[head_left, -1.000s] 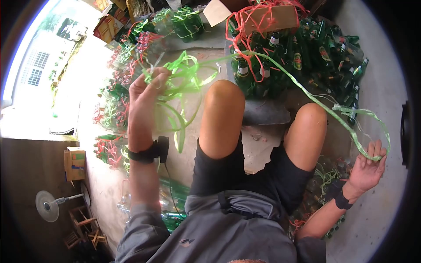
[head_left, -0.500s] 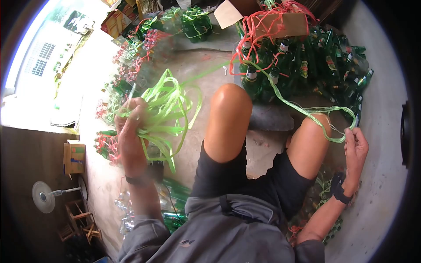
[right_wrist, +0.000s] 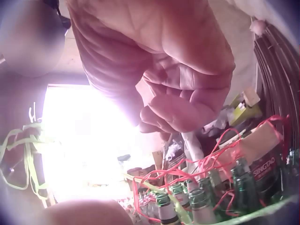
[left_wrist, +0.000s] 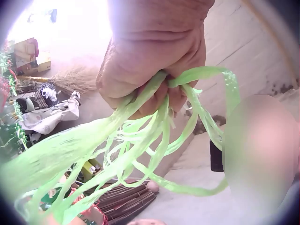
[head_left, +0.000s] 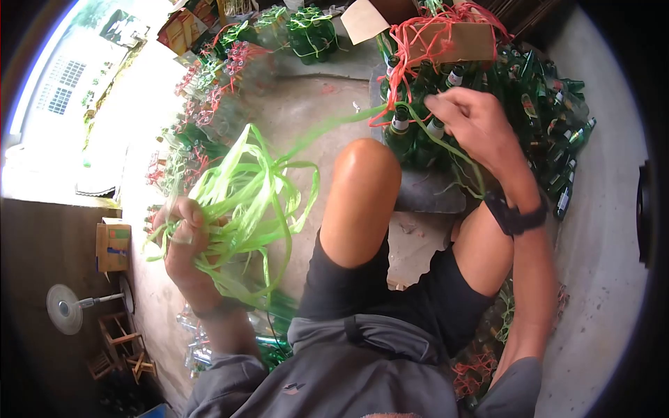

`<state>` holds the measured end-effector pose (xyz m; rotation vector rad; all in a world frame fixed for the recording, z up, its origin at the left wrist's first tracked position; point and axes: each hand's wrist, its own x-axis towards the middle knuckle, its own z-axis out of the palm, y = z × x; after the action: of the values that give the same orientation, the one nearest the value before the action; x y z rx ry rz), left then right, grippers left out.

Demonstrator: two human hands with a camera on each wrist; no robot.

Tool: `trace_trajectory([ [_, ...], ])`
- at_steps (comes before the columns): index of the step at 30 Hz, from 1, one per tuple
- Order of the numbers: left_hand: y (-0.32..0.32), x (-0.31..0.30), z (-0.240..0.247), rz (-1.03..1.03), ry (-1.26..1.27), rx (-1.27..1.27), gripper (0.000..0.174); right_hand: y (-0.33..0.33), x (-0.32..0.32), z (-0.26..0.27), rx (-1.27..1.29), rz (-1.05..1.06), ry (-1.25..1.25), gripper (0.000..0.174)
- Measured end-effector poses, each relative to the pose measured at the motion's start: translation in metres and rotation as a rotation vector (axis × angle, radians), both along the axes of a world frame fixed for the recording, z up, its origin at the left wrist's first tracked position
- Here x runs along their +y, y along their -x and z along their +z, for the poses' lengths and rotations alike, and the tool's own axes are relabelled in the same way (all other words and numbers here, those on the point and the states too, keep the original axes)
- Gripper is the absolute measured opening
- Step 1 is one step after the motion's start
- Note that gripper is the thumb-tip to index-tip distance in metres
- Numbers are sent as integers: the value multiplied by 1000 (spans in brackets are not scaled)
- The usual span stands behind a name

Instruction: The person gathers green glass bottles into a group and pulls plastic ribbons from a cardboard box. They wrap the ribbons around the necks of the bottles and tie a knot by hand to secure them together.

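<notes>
Ribbon [head_left: 240, 198] in left hand [head_left: 185, 244] (floor [head_left: 306, 97] beyond its edges)

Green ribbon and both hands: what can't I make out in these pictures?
Green ribbon: left wrist view, the left edge cuts off its strands.
Left hand: head view, the ribbon covers part of its fingers.
Right hand: whether it holds anything; head view, its fingers are blurred.
Bottle labels: head view, most too small to read.
Bright opening: right wrist view, glare hides what lies beyond.
</notes>
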<state>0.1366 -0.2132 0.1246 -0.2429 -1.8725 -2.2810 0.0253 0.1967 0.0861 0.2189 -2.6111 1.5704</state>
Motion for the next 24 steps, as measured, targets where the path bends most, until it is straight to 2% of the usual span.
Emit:
trace_trajectory([
  [2,-3,-5,-4,-53,-81,31,19,28,-21,-8,-158,-23,19,37],
  [3,-8,-10,-4,19,46,23,18,39,-30,-13,-158,-19,18,37],
  [4,-10,-15,-5,25,45,21,18,48,-38,-20,-248,-15,42,38],
  [6,-14,-27,-9,-157,-44,92,20,60,-44,-40,-344,-10,65,40],
  [7,-21,-20,-22,252,252,249,23,65,-44,-50,-326,-5,43,41],
  [10,-25,-9,-9,366,250,186,25,65,-48,-62,-326,-8,32,43],
  [11,-24,9,3,93,-79,106,28,61,-50,-58,-307,-64,22,42],
  [12,-25,16,1,93,-81,103,28,58,-51,-55,-289,-122,14,41],
  [14,-28,24,-1,339,-112,164,31,59,-51,-58,-257,-141,2,42],
  [16,-30,42,12,344,-118,113,31,62,-53,-56,-217,-151,-9,43],
  [19,-34,42,18,345,-93,59,30,66,-50,-54,-261,-129,110,44],
  [21,-33,39,17,341,-64,60,30,69,-46,-52,-346,13,86,42],
  [23,-29,36,13,40,-242,217,20,71,-44,-54,-356,37,44,40],
  [24,-30,24,8,39,-240,220,20,72,-44,-55,-366,64,1,37],
])
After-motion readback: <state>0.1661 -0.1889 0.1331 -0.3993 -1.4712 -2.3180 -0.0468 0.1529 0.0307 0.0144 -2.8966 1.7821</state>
